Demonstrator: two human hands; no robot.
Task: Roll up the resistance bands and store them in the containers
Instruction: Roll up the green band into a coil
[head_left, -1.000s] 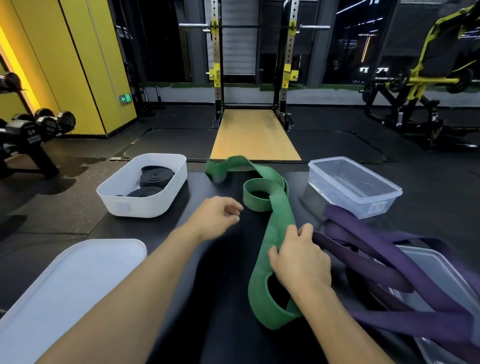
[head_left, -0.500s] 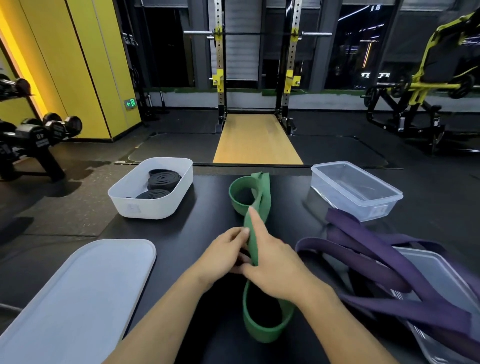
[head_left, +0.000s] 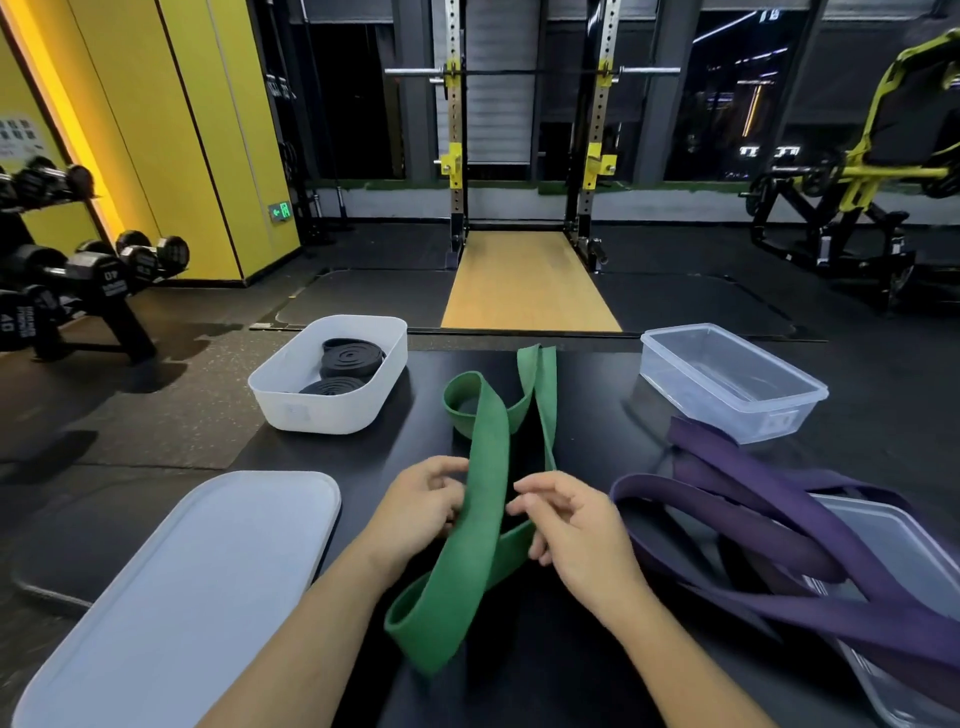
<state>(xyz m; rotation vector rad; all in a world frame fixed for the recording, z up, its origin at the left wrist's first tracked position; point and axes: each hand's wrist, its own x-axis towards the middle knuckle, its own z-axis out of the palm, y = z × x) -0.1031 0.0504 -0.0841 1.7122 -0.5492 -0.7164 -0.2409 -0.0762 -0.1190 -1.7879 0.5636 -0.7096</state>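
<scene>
**A:** Where is the green band (head_left: 485, 467)?

**B:** Mid-table (head_left: 592, 431), between the person's hands; its far end loops near the white container (head_left: 332, 413), which holds rolled black bands (head_left: 350, 358); its near fold hangs by the wrists.

**A:** And the hands?

**B:** The left hand (head_left: 423, 506) grips the upper strand, fingers curled round its edge; the right hand (head_left: 571, 530) is half closed, its lower fingers hooked on the under strand.

**A:** Anything else?

**B:** Purple bands (head_left: 753, 499) sprawl to the right, just beside the clear container (head_left: 753, 421).
</scene>
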